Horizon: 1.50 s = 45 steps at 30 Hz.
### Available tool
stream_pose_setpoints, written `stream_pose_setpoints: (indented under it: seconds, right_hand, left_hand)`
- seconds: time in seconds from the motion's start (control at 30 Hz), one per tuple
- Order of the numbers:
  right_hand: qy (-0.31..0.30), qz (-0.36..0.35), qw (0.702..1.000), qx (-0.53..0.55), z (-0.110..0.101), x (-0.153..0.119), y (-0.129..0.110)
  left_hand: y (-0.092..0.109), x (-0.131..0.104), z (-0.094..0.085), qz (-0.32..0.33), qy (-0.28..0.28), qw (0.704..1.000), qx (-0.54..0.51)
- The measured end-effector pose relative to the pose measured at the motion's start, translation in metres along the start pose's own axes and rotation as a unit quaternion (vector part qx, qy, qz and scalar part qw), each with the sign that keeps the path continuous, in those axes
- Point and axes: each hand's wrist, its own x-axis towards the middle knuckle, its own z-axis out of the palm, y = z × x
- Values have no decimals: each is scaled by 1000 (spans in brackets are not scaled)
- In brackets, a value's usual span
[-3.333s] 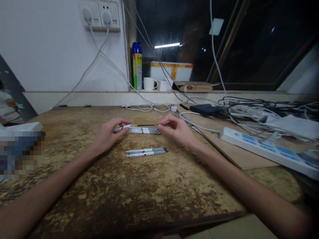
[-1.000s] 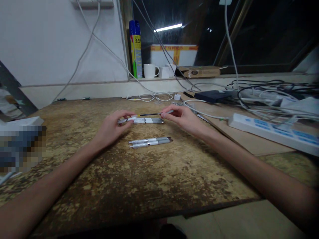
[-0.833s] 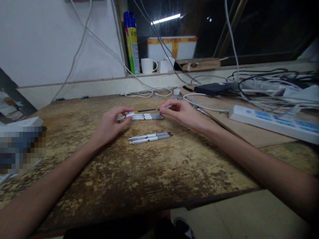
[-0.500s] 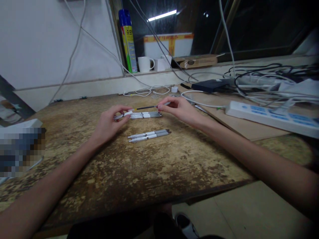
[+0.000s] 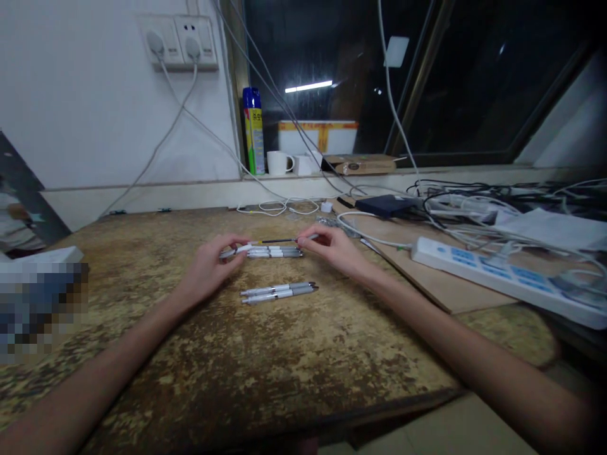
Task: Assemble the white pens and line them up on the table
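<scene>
Currently I see the dark refill (image 5: 279, 241) lying crosswise between both hands, beyond the pen row (image 5: 275, 252), its right end pinched by the right hand (image 5: 337, 250), left hand (image 5: 207, 266) grasping a white barrel (image 5: 228, 253).

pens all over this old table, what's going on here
Someone's bare hands are busy with pen parts above a worn wooden table. The left hand holds a white pen barrel, and the right hand pinches a gray piece at one end of a thin dark refill, which stretches between the hands. Just below it lies a small row of white-and-gray pens, and nearer the person two similar pens lie side by side.
</scene>
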Motion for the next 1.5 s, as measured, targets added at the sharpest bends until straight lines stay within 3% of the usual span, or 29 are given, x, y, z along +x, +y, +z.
stream_pose_setpoints:
  seconds: [0.33, 0.63, 0.93, 1.27, 1.5]
  right_hand:
    - [-7, 9, 1000, -4, 2, -1, 1]
    - [-3, 3, 1000, -3, 0, 1, 8]
    - [4, 8, 1000, -17, -2, 1, 10]
    - [6, 26, 999, -22, -5, 2, 15]
    - [11, 16, 999, -29, -6, 3, 13]
  left_hand:
    - [2, -2, -1, 11, -1, 999, -30]
    - [0, -4, 3, -38, -18, 996, -81]
    - [-8, -7, 9, -14, -21, 997, -79]
    - [0, -6, -4, 32, -6, 999, -25]
    - [5, -10, -7, -10, 19, 999, -47]
